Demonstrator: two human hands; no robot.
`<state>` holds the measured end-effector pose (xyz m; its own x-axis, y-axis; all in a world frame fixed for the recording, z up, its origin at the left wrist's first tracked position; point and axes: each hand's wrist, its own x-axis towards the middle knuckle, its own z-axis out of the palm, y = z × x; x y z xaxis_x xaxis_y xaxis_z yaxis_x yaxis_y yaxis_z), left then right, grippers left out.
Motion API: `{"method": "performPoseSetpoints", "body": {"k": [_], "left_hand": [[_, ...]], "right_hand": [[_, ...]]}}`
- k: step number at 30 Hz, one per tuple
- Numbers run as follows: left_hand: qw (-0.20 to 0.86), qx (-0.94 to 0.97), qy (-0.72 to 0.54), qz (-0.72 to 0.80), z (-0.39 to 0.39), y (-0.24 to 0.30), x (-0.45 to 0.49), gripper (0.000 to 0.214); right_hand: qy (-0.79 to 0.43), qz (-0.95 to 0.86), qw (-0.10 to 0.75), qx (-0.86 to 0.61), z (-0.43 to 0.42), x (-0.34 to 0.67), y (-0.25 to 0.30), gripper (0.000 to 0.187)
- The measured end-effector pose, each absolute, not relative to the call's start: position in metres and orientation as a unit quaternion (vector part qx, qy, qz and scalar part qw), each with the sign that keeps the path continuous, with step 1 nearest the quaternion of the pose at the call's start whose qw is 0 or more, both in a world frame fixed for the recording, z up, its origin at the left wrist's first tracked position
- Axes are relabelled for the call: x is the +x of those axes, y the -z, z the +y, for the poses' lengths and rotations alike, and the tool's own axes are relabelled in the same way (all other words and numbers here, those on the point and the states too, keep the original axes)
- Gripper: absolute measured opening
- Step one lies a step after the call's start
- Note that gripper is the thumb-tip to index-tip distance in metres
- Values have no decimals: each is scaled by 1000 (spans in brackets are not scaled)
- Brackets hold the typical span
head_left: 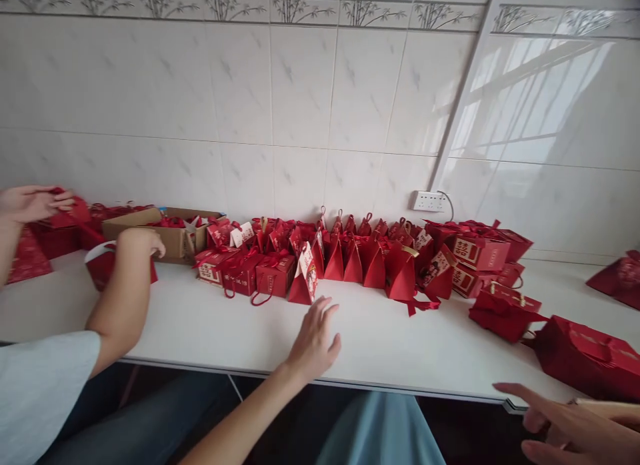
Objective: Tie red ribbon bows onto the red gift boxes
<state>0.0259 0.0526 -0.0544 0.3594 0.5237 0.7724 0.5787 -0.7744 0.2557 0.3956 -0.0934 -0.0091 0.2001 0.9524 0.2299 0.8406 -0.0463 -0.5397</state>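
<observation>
My left hand (314, 338) hovers low over the white table (210, 332), fingers spread, holding nothing. It is just short of a red pyramid-shaped gift box (305, 278) with a printed tag. My right hand (565, 428) is at the bottom right corner by the table's edge, fingers stretched out to the left. A tan edge (607, 408) shows just behind it; I cannot make out what it is. A large flat red gift bag (590, 358) lies just beyond that hand.
A long row of red gift boxes (370, 258) runs along the tiled wall. A cardboard box (170, 235) stands at the left. A co-worker's hands (143, 242) (30, 202) handle red bags there. A wall socket (429, 200) sits above the row.
</observation>
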Motion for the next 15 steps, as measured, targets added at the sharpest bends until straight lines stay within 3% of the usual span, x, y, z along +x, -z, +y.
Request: {"method": "performPoseSetpoints", "body": {"k": [3,5,15], "left_hand": [[82,-797,445,-401,65,42,-15,51],[89,-769,456,-439,74,38,-32,51],[-53,-644,601,-470,128,7,-19,52]], "right_hand": [[-244,-688,57,-681,-63,354,-9,45],[-257,-717,16,-647,-45,320,-21,52],[-275,-828,131,-471,30,209,-24,32]]}}
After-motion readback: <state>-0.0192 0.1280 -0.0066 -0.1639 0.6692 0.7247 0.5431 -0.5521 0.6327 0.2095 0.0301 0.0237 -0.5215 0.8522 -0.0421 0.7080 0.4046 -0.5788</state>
